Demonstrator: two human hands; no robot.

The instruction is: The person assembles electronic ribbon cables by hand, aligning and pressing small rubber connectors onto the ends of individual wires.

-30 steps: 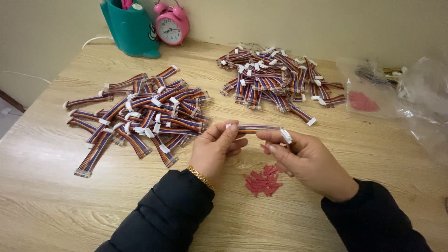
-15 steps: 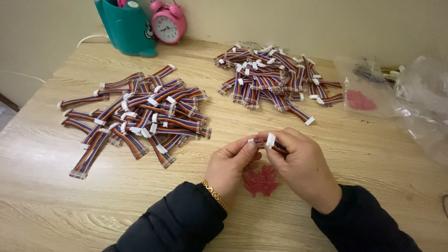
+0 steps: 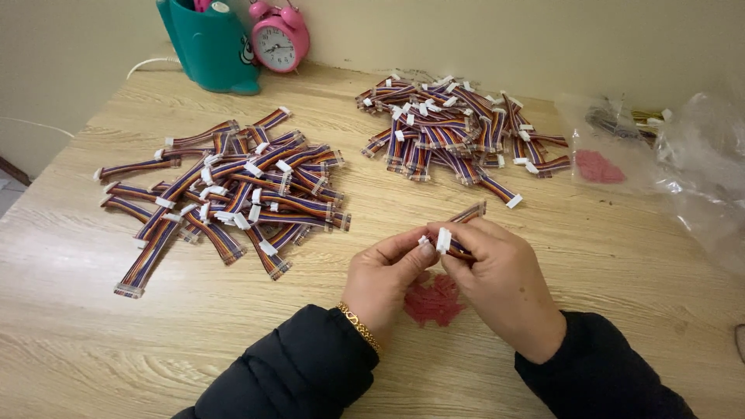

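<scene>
Both my hands meet over the front middle of the wooden table [image 3: 93,341]. My right hand [image 3: 504,283] grips a short rainbow ribbon cable [image 3: 468,212], folded, with its white connector [image 3: 443,240] near my thumb. My left hand [image 3: 384,283] pinches the same cable at that connector end. A small heap of red rubber bands [image 3: 433,302] lies on the table right under my hands. One pile of ribbon cables [image 3: 233,194] lies to the left, a second pile [image 3: 450,132] at the back middle.
A teal pen holder [image 3: 209,46] and a pink alarm clock [image 3: 278,40] stand at the back left by the wall. Clear plastic bags [image 3: 683,163] lie at the right, one holding more red bands [image 3: 599,167].
The cable was held stretched out between my hands a second ago. Now it is folded over and my hands have come together, lower and closer to me.
</scene>
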